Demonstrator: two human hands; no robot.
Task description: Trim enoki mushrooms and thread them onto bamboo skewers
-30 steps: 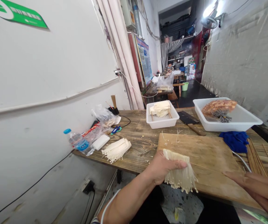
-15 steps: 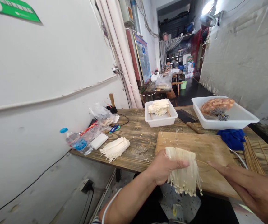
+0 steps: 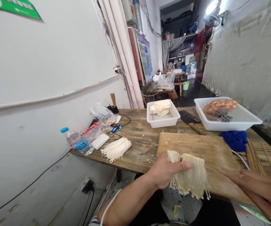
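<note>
My left hand is closed around a fan of enoki mushrooms, thumb across the front, with the thin caps hanging down. A narrow gap shows between two clumps near the top. From the right side of the mushrooms sticks out a thin wooden skewer, and the fingers of my right hand pinch its outer end. Both hands are over the near part of the wooden cutting board. Another bunch of enoki lies on the table to the left.
A white tub holds skewered enoki. Beside it lie a cleaver and a larger white tub with bagged skewered food. A blue cloth and loose skewers are at right; a water bottle and scissors at left.
My right hand has moved right, drawing away with the skewer. The right clump of enoki has shifted right, and a gap has opened between it and the left clump.
</note>
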